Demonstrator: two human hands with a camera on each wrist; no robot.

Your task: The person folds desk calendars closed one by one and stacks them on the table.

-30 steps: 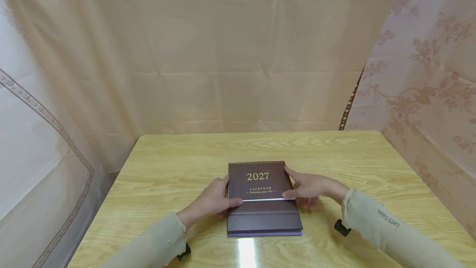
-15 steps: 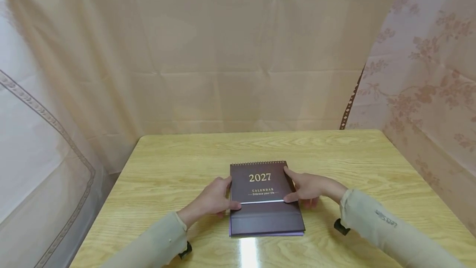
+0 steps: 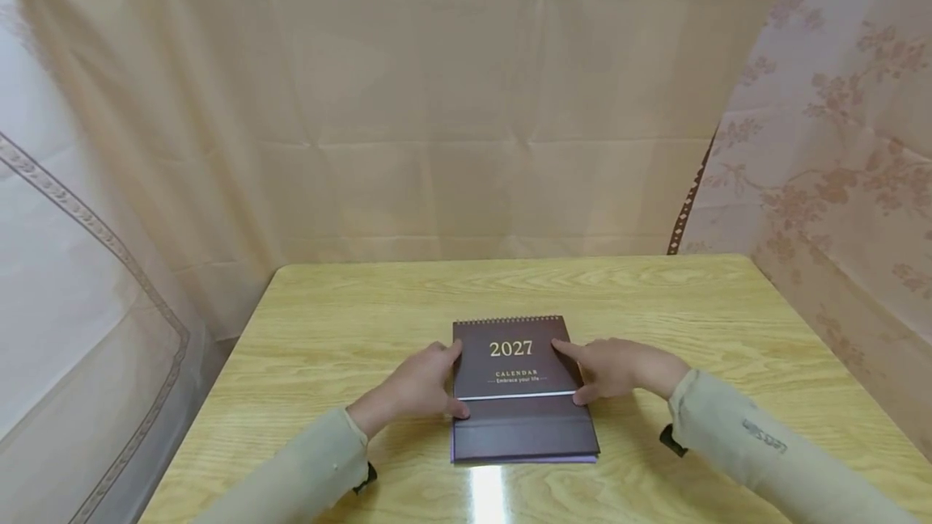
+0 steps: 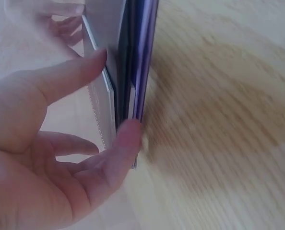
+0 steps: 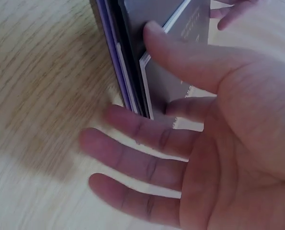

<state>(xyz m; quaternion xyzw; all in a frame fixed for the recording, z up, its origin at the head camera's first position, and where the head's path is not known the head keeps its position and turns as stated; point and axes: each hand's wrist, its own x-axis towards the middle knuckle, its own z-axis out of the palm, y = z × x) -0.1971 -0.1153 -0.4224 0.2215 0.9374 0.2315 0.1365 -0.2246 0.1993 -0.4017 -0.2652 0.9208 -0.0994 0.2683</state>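
Observation:
A dark brown 2027 desk calendar [image 3: 513,362] with a spiral-bound top edge lies flat near the table's front, a purple layer showing at its bottom. Beside its left edge, my left hand [image 3: 418,385] rests its thumb on the lower cover and a fingertip near the upper left edge. The left wrist view has another fingertip [image 4: 129,134] touching the side by the purple layer. My right hand [image 3: 615,366] touches the cover's right side with thumb and index finger. In the right wrist view its other fingers [image 5: 133,158] extend loosely past the calendar's side.
The wood-grain table [image 3: 349,306] extends around the calendar, with a light reflection [image 3: 486,492] at the front. Beige cloth [image 3: 473,103] hangs behind, a flowered cloth [image 3: 859,168] on the right and a pale one [image 3: 65,306] on the left.
The calendar has shifted slightly to the right. My left thumb has slid down its left side. The right fingers have moved a little, and the thumb now sits lower and farther right.

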